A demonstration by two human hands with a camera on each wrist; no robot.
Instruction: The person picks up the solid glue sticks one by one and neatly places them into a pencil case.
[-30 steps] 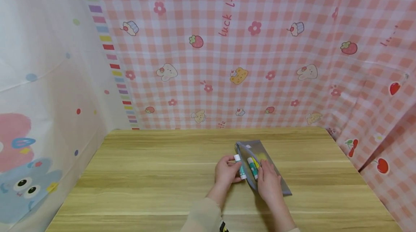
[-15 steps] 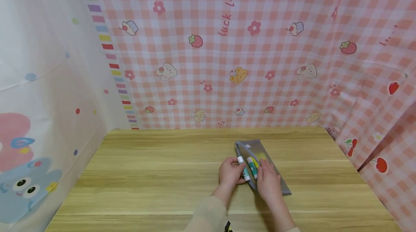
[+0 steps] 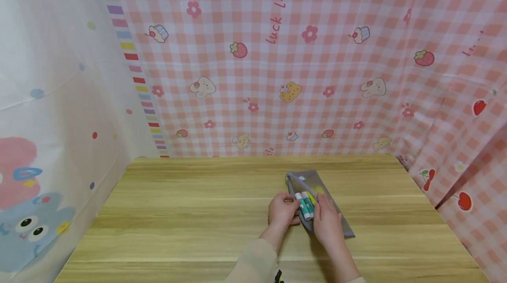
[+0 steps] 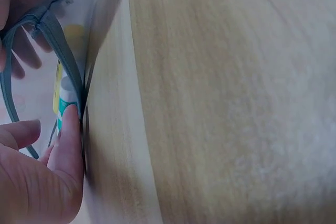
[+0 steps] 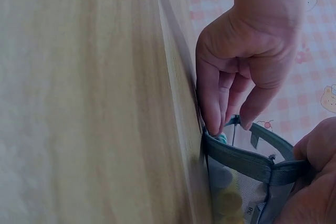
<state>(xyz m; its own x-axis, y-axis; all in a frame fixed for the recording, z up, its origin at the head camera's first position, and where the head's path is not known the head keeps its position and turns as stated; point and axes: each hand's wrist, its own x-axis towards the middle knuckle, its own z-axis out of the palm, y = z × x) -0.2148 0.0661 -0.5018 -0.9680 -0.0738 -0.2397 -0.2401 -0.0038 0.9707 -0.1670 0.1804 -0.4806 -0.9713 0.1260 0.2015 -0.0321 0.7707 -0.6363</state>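
Note:
A grey zip pouch with a mesh side lies on the table, its mouth spread toward the left. Two green-and-white glue sticks, a left one and a right one, lie side by side in the mouth with something yellow beside them. My left hand is at the pouch's left rim; in the left wrist view a gap shows between thumb and finger, the fingertip right by a glue stick. My right hand pinches the opposite rim, as the right wrist view shows at the pouch's edge.
The wood-grain table extends to both sides of the pouch. Behind it hangs a pink checked cloth, with a white patterned cloth on the left. A small black-and-yellow item shows by the left sleeve.
My left hand has moved slightly right, carrying a glue stick from the pouch's left rim into its mouth; its grip has loosened there. The right hand keeps holding the pouch's rim.

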